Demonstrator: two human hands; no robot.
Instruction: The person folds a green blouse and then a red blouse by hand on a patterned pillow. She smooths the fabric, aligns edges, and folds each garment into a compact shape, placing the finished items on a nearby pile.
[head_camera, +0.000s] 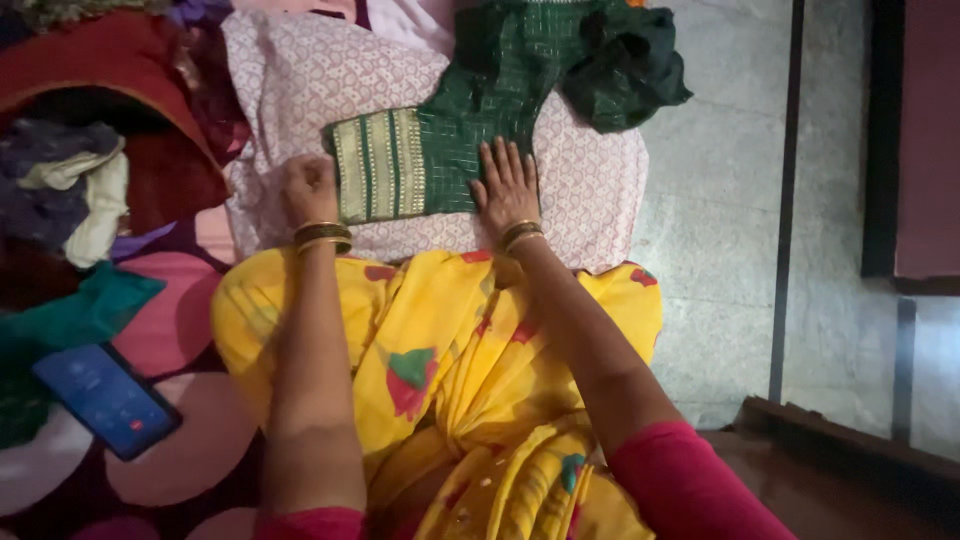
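Your dark green blouse (470, 120) lies flat on a pink patterned cloth (590, 180), a little above the middle of your view. Its sleeve, with a broad band of gold stripes, points toward nine o'clock, and the body runs up toward one o'clock, where the rest of the green fabric bunches into a dark heap at the cloth's far edge.

Your right hand (506, 185) rests palm down on the blouse at its near edge, fingers spread flat and pressing the fabric, gripping nothing. Your left hand (308, 190) sits at nine o'clock from it, just beside the gold-striped sleeve end, fingers curled in loosely against the pink cloth; whether it pinches the sleeve edge you cannot tell from here. Both wrists carry dark and gold bangles.

At six o'clock from the blouse, your lap is covered by a yellow sari (450, 360) with red and green floral prints, touching the near edge of the pink cloth. Your upper arms show red sleeves.

Out toward nine o'clock lies a pile of clothes (90, 150) in red, grey and cream. At seven o'clock a smartphone (105, 398) with a lit blue screen lies on a mat of pink and maroon shapes. Toward three o'clock is grey stone floor (720, 200) with a dark line through it.
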